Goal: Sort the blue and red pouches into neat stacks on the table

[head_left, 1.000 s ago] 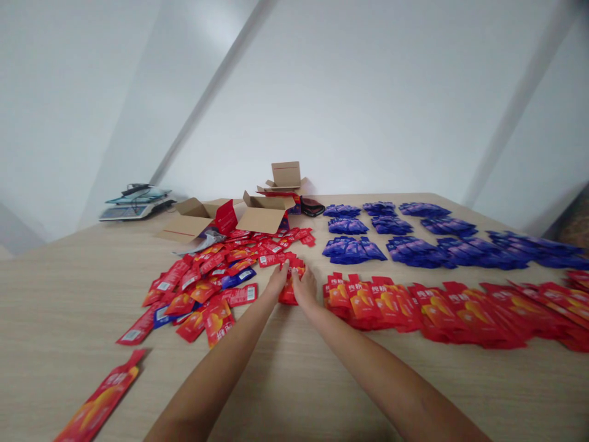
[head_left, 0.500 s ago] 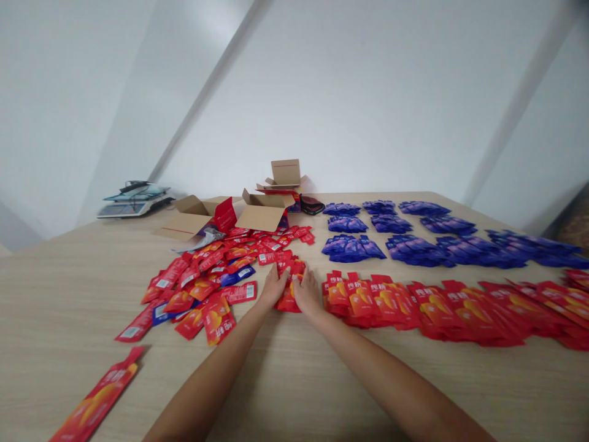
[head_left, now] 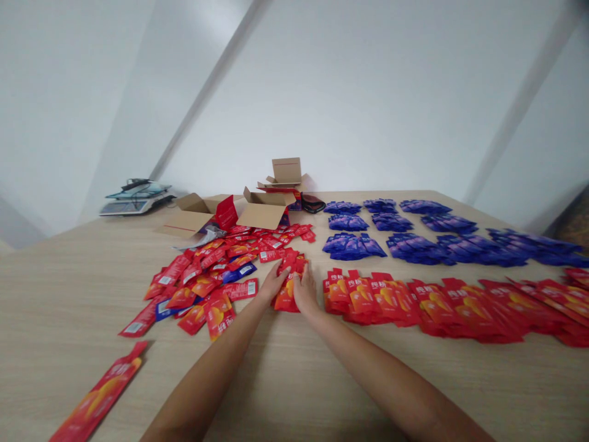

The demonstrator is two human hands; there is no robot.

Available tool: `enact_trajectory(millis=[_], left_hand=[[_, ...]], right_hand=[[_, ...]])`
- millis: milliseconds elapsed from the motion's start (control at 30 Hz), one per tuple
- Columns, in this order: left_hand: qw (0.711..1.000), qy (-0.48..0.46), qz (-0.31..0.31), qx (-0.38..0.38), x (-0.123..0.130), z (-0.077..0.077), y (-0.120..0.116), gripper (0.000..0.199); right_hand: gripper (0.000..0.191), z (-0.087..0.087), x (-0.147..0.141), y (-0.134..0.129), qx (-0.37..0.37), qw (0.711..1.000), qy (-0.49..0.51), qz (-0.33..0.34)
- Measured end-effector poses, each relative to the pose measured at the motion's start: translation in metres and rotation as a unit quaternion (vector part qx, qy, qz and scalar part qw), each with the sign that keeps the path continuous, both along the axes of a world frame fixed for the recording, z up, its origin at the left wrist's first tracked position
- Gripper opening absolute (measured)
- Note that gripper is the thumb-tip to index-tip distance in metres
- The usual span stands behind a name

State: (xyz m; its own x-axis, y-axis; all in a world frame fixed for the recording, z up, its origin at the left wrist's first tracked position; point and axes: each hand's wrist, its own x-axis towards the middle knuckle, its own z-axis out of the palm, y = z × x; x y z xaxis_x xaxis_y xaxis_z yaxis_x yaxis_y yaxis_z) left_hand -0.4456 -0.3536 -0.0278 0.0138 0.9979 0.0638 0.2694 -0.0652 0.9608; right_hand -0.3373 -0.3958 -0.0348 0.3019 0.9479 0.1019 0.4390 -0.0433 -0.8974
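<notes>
Between my two hands, on the wooden table (head_left: 285,380), lies a small stack of red pouches (head_left: 288,296). My left hand (head_left: 273,282) presses on its left side, and my right hand (head_left: 306,290) is against its right side. A loose heap of red pouches (head_left: 202,285), with a few blue ones (head_left: 239,272) among them, spreads to the left of my hands. Right of my right hand runs a row of overlapping red pouches (head_left: 386,298).
Blue pouch piles (head_left: 352,245) stand in rows at the back right. Open cartons (head_left: 262,215) are behind the heap, with a black object (head_left: 313,204) beside them. A scale (head_left: 133,205) sits back left; a single red pouch (head_left: 103,393) lies front left.
Both hands stay around the red stack, with only a slight shift of the fingers. The whole view has moved very slightly.
</notes>
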Motion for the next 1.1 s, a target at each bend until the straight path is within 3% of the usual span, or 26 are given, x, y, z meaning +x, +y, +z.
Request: enact_trajectory(millis=[167, 267, 367, 467, 567, 667, 800, 1000, 1100], left_hand=[[0.998, 0.043, 0.038, -0.016, -0.003, -0.012, 0.005, 0.069], [0.997, 0.04, 0.064, -0.013, -0.008, -0.019, 0.008, 0.063], [0.998, 0.022, 0.053, -0.004, -0.013, -0.023, 0.008, 0.06], [0.998, 0.045, 0.046, 0.009, -0.016, -0.025, 0.001, 0.062], [0.991, 0.125, 0.035, 0.044, -0.019, -0.02, -0.018, 0.071], [0.961, 0.236, -0.044, 0.14, -0.022, -0.012, -0.044, 0.093], [0.89, 0.362, -0.164, 0.225, -0.027, -0.005, -0.067, 0.115], [0.865, 0.395, -0.152, 0.269, -0.029, -0.006, -0.062, 0.105], [0.868, 0.386, -0.15, 0.275, -0.027, -0.003, -0.058, 0.098]], right_hand=[[0.063, -0.007, 0.012, -0.005, 0.053, 0.998, 0.035, 0.006], [0.064, -0.006, 0.016, -0.009, 0.043, 0.998, 0.041, 0.004], [0.064, -0.004, 0.019, -0.013, 0.022, 0.999, 0.038, 0.005], [0.066, -0.005, 0.021, -0.014, 0.021, 0.999, 0.048, 0.001], [0.068, -0.009, 0.023, -0.014, 0.021, 0.997, 0.072, 0.002], [0.07, -0.012, 0.024, -0.012, 0.024, 0.995, 0.095, 0.004], [0.068, -0.014, 0.024, -0.011, 0.039, 0.992, 0.121, -0.005], [0.072, -0.019, 0.024, -0.014, 0.087, 0.983, 0.161, -0.018], [0.074, -0.021, 0.025, -0.01, 0.122, 0.976, 0.178, -0.011]])
